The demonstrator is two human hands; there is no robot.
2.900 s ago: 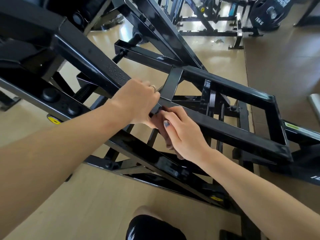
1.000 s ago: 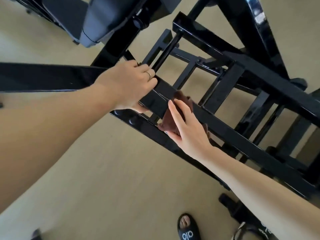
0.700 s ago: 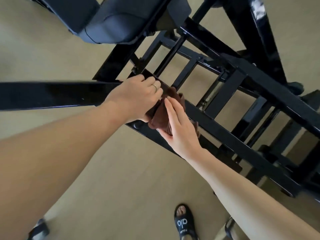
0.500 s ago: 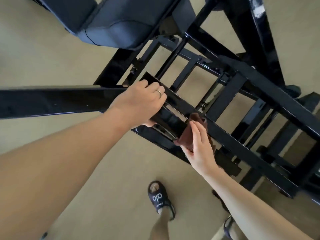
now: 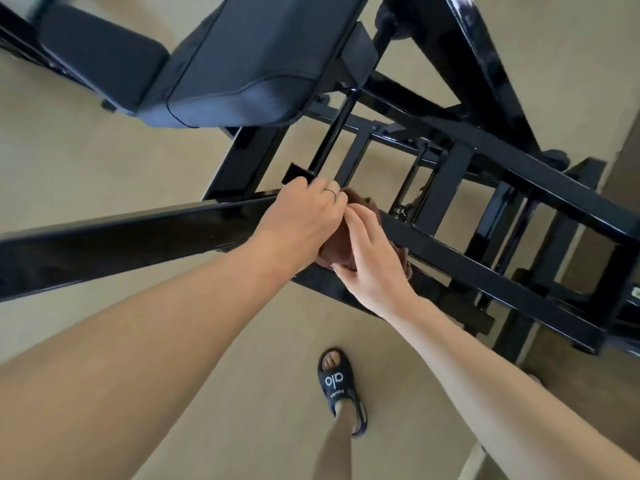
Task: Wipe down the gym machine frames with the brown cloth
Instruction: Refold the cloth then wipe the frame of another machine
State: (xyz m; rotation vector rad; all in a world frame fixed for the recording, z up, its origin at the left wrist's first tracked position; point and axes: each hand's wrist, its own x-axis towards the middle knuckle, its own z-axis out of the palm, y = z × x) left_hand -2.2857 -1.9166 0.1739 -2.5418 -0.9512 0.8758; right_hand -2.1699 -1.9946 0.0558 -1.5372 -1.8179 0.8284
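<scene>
Your brown cloth (image 5: pixel 341 244) lies bunched against the black frame bar (image 5: pixel 485 271), at its joint with the long beam (image 5: pixel 121 237). Your right hand (image 5: pixel 372 268) grips it; your left hand (image 5: pixel 304 223) clasps the beam beside it. Wiping appears under way; next, draw the cloth along the unwiped bar.

The cloth (image 5: pixel 341 242) lies on the frame bar (image 5: pixel 485 271) between the two hands — left hand (image 5: pixel 301 220) to its left, right hand (image 5: pixel 372 261) over its right side, fingertips touching. The padded seat (image 5: pixel 249 53) sits beyond the fingers; a sandalled foot (image 5: pixel 337 382) stands on the floor (image 5: pixel 104 150) below the wrists.
</scene>
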